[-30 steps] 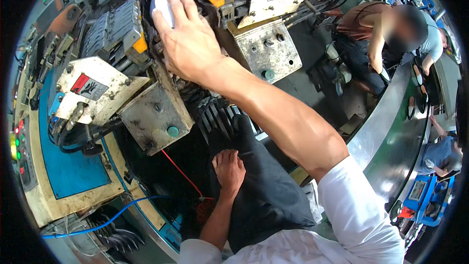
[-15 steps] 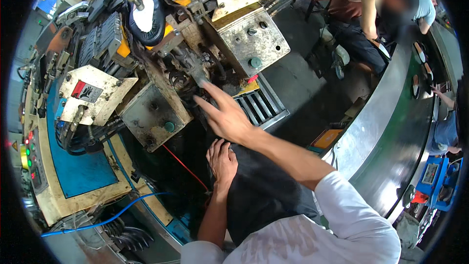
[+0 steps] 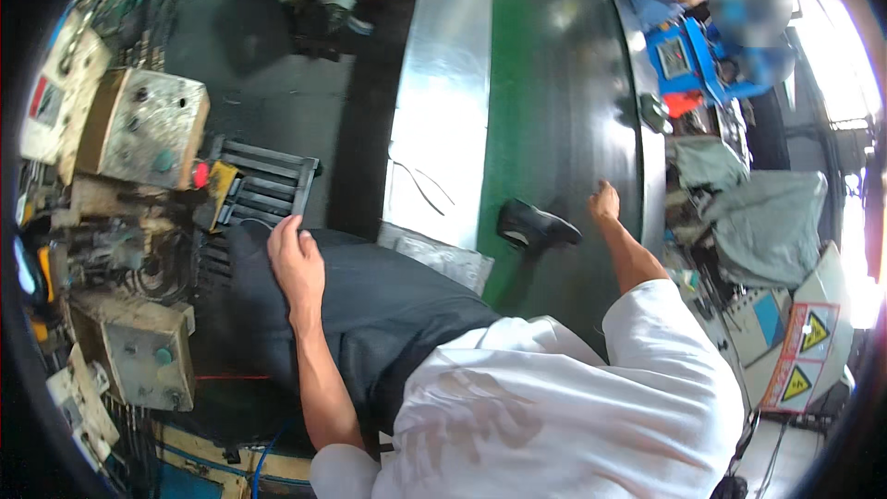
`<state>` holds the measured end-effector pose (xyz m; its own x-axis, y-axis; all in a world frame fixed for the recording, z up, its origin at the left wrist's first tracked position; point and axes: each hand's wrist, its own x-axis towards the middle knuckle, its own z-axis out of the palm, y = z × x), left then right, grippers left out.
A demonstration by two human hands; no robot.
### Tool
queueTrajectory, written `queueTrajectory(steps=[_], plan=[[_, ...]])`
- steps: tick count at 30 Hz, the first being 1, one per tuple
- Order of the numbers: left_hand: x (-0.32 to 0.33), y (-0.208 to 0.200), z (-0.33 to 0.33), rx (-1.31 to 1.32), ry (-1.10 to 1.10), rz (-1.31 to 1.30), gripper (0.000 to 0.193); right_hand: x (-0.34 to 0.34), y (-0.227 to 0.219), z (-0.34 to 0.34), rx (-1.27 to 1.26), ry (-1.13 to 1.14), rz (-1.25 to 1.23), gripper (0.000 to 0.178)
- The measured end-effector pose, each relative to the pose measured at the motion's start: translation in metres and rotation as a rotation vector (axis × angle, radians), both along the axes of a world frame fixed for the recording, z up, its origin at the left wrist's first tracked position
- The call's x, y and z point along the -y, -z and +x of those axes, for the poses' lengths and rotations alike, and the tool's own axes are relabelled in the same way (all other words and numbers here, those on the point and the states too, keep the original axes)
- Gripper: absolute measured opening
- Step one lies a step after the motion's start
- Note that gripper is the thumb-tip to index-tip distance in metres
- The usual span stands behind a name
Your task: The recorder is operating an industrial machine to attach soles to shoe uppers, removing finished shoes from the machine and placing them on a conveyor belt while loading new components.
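Observation:
My left hand (image 3: 296, 263) lies flat on my knee, on the black trousers (image 3: 388, 314), and holds nothing. My right hand (image 3: 605, 201) is stretched out over the dark green conveyor belt (image 3: 554, 83), fingers loose and empty. A black shoe (image 3: 536, 226) lies on the belt just left of that hand, a small gap apart from it. My white sleeve (image 3: 665, 342) covers the upper arm.
A worn machine stands at the left with two metal control boxes (image 3: 148, 129) (image 3: 139, 351). A black grille (image 3: 263, 189) sits beside my knee. The belt's steel rim (image 3: 443, 102) curves away. Another person (image 3: 739, 9) works at the far right by a blue tray. Grey cloths (image 3: 767, 222) lie right.
The view has swung right, from the machine to the belt. My right hand left the machine parts and moved out over the belt beside the shoe. My left hand stayed on my knee.

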<state>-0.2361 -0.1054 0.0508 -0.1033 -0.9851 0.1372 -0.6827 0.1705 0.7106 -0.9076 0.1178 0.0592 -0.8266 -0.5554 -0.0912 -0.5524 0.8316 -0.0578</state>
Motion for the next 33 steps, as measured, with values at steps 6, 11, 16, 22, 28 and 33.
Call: queueTrajectory(steps=[6,11,16,22,28,33], plan=[[-0.013,0.016,-0.027,0.269,0.164,0.254,0.028,-0.144,0.021,0.030,0.112,-0.136,0.371,0.110],[-0.017,0.030,-0.024,0.116,0.152,0.215,0.024,-0.086,0.046,0.070,0.296,-0.388,0.188,0.116],[-0.018,0.032,-0.021,0.130,0.081,0.211,0.024,-0.073,0.050,0.125,0.588,-0.135,-0.183,0.107],[-0.020,0.019,-0.033,0.119,0.097,0.204,0.025,-0.041,0.057,0.169,0.664,0.316,-0.465,0.071],[-0.012,0.001,-0.066,-0.883,-0.118,0.583,0.039,0.034,-0.031,0.265,0.872,-0.176,-0.493,0.067],[0.012,-0.058,-0.088,-1.503,-0.468,0.510,0.044,0.088,-0.110,0.384,0.925,-0.835,-0.420,0.111]])
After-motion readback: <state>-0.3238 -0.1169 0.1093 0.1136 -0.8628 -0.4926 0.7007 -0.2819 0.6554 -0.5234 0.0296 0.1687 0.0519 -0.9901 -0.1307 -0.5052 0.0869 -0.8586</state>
